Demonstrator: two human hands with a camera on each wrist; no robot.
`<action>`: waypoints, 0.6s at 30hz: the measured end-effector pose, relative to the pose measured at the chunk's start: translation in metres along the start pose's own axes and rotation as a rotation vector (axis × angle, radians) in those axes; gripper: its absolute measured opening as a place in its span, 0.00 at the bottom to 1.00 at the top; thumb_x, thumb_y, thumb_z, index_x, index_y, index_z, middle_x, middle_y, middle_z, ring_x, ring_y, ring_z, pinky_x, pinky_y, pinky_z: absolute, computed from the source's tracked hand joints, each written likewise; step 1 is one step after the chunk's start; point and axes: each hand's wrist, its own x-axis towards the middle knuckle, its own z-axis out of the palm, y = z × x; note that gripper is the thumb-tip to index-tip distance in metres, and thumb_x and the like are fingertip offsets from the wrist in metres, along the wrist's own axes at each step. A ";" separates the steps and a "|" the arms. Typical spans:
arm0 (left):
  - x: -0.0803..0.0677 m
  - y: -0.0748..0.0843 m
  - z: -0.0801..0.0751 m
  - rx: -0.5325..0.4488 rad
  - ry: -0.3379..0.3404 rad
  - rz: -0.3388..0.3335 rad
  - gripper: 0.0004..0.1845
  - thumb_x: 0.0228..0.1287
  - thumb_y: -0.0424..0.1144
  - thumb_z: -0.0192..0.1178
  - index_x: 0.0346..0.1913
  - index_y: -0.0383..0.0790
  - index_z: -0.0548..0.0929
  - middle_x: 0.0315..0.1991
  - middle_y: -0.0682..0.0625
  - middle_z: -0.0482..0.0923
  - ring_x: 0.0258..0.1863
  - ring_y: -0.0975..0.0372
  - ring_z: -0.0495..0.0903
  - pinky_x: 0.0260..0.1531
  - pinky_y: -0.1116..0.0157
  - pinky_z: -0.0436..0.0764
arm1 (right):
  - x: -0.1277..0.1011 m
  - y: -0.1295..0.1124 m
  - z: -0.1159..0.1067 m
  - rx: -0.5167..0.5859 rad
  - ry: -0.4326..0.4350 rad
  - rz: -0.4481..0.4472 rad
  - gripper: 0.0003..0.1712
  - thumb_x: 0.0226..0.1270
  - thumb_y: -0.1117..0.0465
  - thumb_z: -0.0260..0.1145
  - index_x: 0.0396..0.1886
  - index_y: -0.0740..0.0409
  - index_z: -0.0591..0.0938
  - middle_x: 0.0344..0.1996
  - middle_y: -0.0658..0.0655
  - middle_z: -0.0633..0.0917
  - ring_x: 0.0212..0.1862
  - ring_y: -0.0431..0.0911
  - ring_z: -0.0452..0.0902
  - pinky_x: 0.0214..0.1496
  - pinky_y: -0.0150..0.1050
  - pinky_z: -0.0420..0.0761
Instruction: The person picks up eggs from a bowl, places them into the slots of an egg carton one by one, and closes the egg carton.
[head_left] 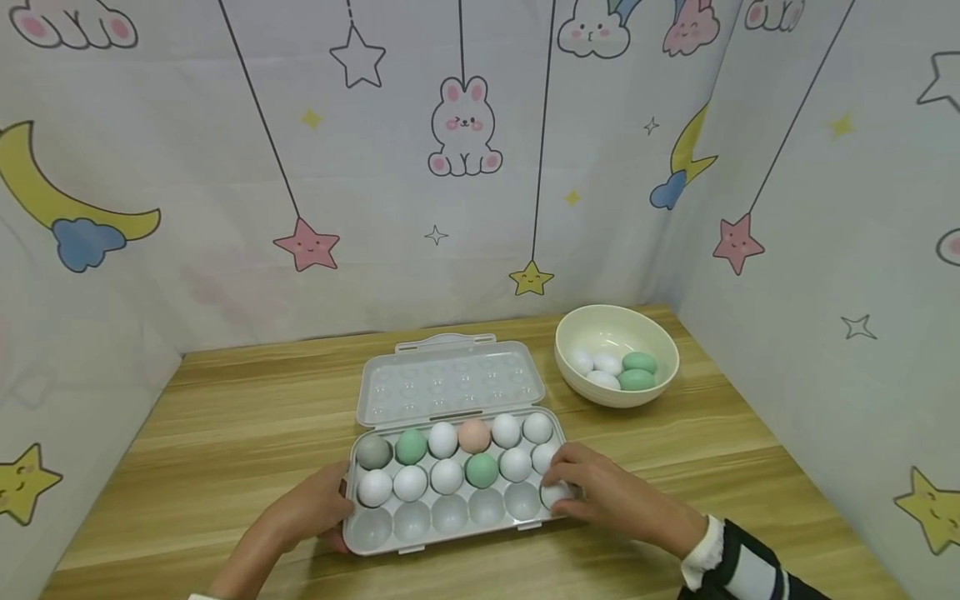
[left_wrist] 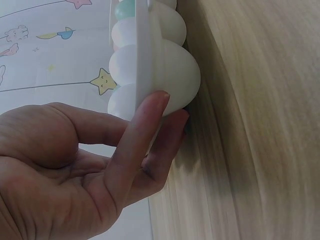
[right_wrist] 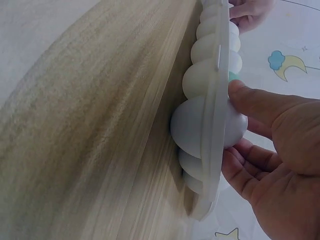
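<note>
A clear-lidded plastic egg carton (head_left: pixel 450 514) lies unfolded on the table, its lid (head_left: pixel 450 385) tipped back. White, green, orange and grey eggs fill its back and middle rows. At the left end, my left hand (head_left: pixel 318 502) grips the carton's edge, fingers along its side and underneath in the left wrist view. My right hand (head_left: pixel 611 493) holds a white egg (head_left: pixel 553 494) between thumb and fingers in the front row's rightmost cup. The right wrist view shows that egg (right_wrist: pixel 236 126) above the rim, with the thumb over it. The other front cups hold no eggs.
A cream bowl (head_left: pixel 617 400) with several white and green eggs stands behind and right of the carton. The wooden table (head_left: pixel 247 400) meets cartoon-printed cloth (head_left: pixel 375 183) at the back and sides.
</note>
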 end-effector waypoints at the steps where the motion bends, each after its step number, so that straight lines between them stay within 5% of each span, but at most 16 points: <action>1: 0.000 0.000 0.000 -0.003 -0.001 0.002 0.19 0.55 0.17 0.49 0.53 0.19 0.68 0.35 0.36 0.76 0.26 0.50 0.84 0.22 0.54 0.90 | 0.000 0.000 0.000 0.000 -0.002 0.008 0.14 0.62 0.58 0.78 0.46 0.52 0.86 0.46 0.44 0.78 0.48 0.36 0.75 0.50 0.33 0.84; 11: 0.001 0.000 0.000 0.012 0.008 -0.001 0.19 0.55 0.16 0.49 0.52 0.19 0.69 0.35 0.36 0.76 0.26 0.50 0.84 0.22 0.54 0.90 | 0.003 -0.002 -0.030 -0.027 0.036 0.018 0.18 0.67 0.50 0.74 0.50 0.55 0.85 0.52 0.47 0.78 0.53 0.41 0.77 0.56 0.42 0.84; 18: 0.001 -0.001 0.000 0.006 0.003 0.005 0.19 0.54 0.16 0.49 0.52 0.19 0.69 0.35 0.36 0.76 0.26 0.51 0.84 0.22 0.54 0.90 | 0.011 0.005 -0.073 -0.178 0.177 -0.060 0.23 0.60 0.58 0.79 0.54 0.58 0.84 0.54 0.55 0.81 0.57 0.48 0.77 0.60 0.49 0.83</action>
